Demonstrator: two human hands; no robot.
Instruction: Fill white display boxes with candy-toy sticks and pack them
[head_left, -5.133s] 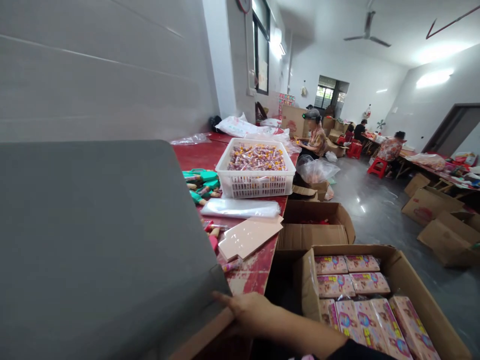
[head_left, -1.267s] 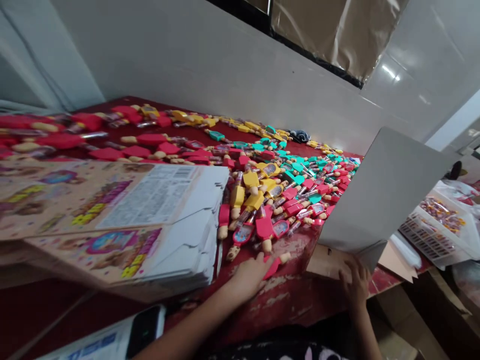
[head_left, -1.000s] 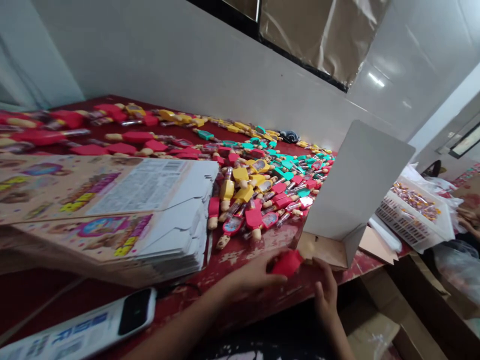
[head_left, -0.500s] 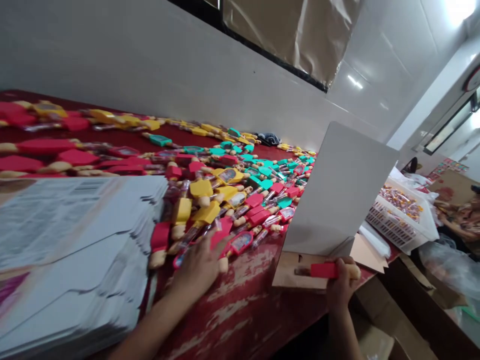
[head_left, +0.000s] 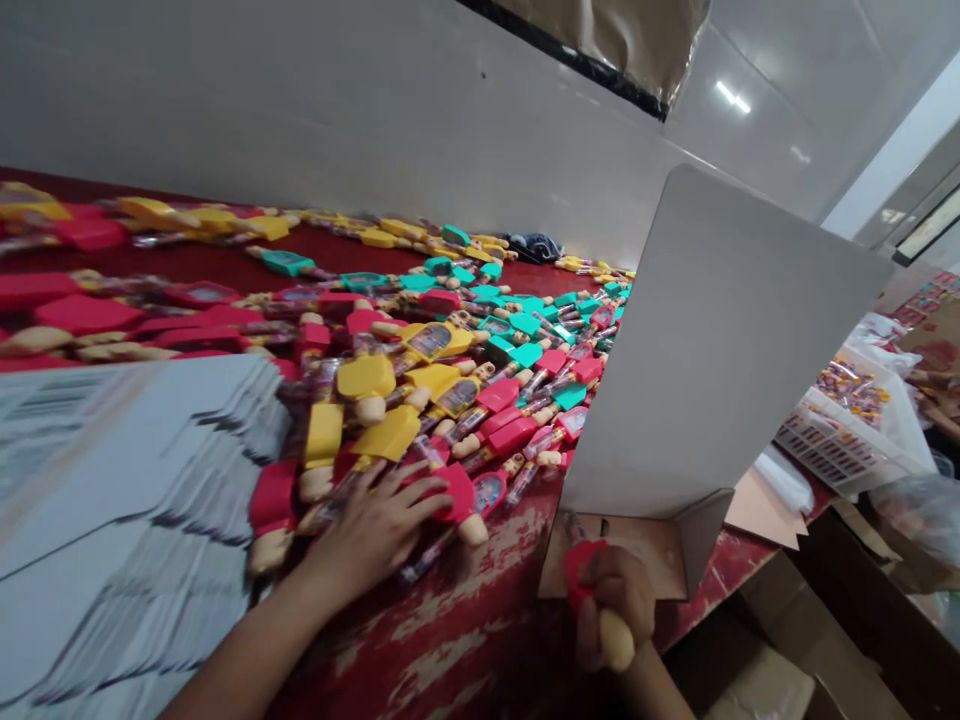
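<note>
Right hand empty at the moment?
No, the right hand is gripping a red toy in front of the upright grey panel.

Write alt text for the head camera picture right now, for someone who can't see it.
The right hand holds a red piece with a tan knob at the front of a cardboard box with a tall grey back. The left hand is spread over a pile of red, yellow and green pieces on a worn red table, beside stacked flat cartons.
</note>
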